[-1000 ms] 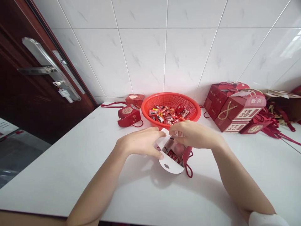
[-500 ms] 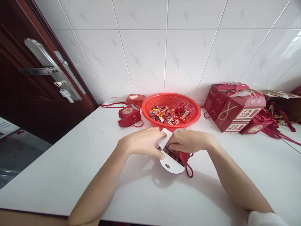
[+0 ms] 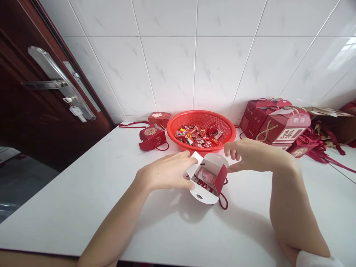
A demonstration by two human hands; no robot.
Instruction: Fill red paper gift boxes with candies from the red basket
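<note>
An open candy box [image 3: 204,197], white inside and red outside, stands in front of me with its flaps spread and a dark red cord handle [image 3: 224,203] at its right. Inside lie a pink wrapped sweet [image 3: 207,177] and a red packet [image 3: 205,185] with white lettering. My left hand [image 3: 169,171] grips the box from the left, thumb on the near flap and fingers at the white left flap. My right hand [image 3: 247,155] hovers over the box's right side, fingers loosely bent and apart from the thumb, with nothing seen in it. Its thumb tip is close to the red flap [image 3: 220,179]; contact is unclear.
A red plastic basket [image 3: 172,126] of wrapped sweets stands just behind the box. Small red boxes [image 3: 151,137] lie to its left. Several red gift boxes [image 3: 271,126] are stacked at the right, beside ribbons [image 3: 319,148] and a brown carton [image 3: 343,126].
My right hand has come out of the box and moved right, uncovering the pink sweet and the packet inside. The left hand keeps its hold.
</note>
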